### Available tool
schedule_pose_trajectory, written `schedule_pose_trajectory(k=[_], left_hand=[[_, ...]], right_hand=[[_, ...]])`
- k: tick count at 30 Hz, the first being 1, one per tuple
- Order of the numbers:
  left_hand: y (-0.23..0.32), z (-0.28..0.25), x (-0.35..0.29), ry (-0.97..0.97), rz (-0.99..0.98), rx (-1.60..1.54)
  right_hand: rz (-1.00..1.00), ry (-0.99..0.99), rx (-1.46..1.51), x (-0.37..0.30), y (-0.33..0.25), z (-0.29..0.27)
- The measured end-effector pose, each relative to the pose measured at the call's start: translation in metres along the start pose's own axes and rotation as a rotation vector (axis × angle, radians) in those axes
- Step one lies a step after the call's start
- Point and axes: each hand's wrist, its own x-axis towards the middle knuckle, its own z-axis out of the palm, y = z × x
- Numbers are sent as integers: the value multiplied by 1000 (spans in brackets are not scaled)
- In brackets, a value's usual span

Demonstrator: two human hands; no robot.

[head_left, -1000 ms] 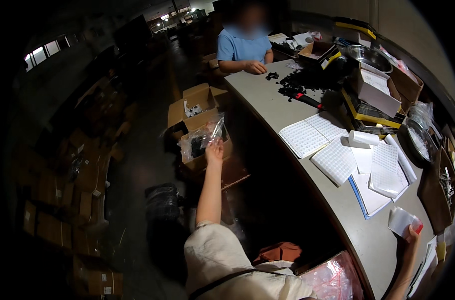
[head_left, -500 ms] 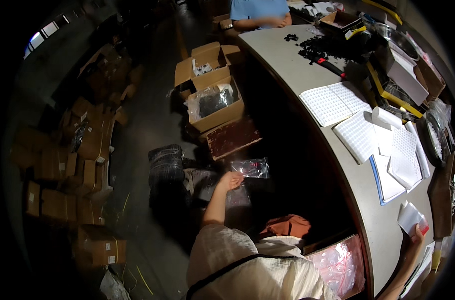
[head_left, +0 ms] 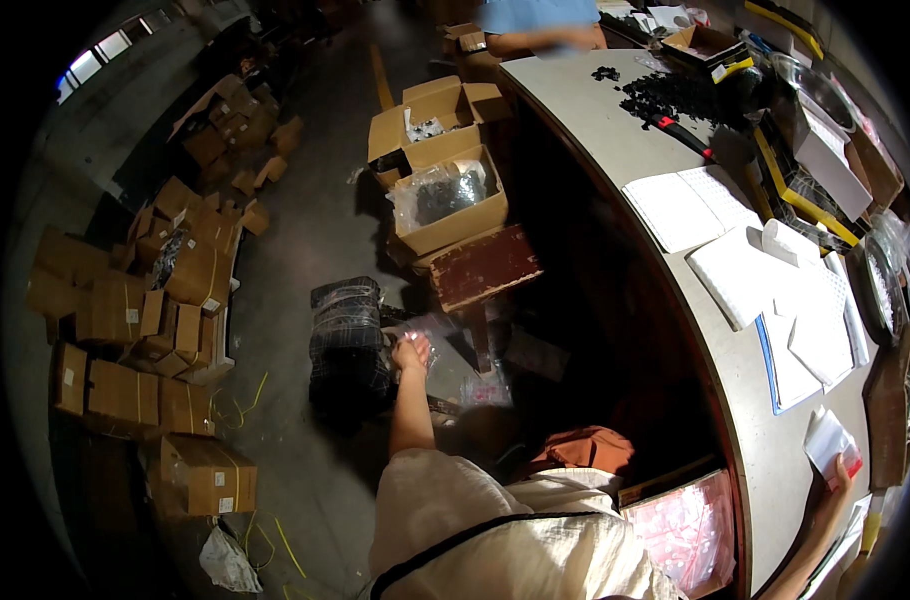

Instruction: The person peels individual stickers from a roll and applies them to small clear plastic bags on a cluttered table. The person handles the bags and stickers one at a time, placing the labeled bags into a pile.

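Observation:
My left hand (head_left: 411,352) reaches down beside the table, next to a black bundle (head_left: 347,325) wrapped in clear film. Blurred clear plastic (head_left: 437,326) shows at its fingers; whether they grip it I cannot make out. Lower down lies a filled clear plastic bag (head_left: 485,390). Over the tabletop at the right, my right hand (head_left: 841,484) is closed on a stack of clear plastic bags (head_left: 827,440) with a red edge, thumb on top.
Open cartons (head_left: 449,205) stand ahead, by a worn dark-red box (head_left: 487,268). Many cartons (head_left: 123,392) are piled left. The table (head_left: 595,130) carries papers (head_left: 690,208), black parts (head_left: 670,100) and a metal bowl (head_left: 880,285). An orange bag (head_left: 590,450) is near me. Across, a person in a blue top (head_left: 540,15).
My left hand has moved left and slightly up, toward the black bundle. The clear bag that stretched right from its fingers no longer shows there. The right hand keeps its stack.

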Motion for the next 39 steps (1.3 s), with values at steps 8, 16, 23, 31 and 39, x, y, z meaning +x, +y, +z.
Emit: schedule_pose_trajectory(k=[8, 16, 23, 31, 39], left_hand=[[50, 56, -51, -183, -173, 320], [-9, 96, -106, -311, -86, 838], [-3, 138, -129, -429, 132, 974], [33, 213, -244, -863, 504, 505], [70, 307, -417, -1287, 857, 279]], right_hand=[[-42, -37, 229, -6, -14, -28], [-212, -219, -63, -31, -43, -43], [-117, -322, 52, -39, -17, -21], [-66, 250, 199, -53, -18, -9], [-233, -1023, 835, -52, -123, 54]])
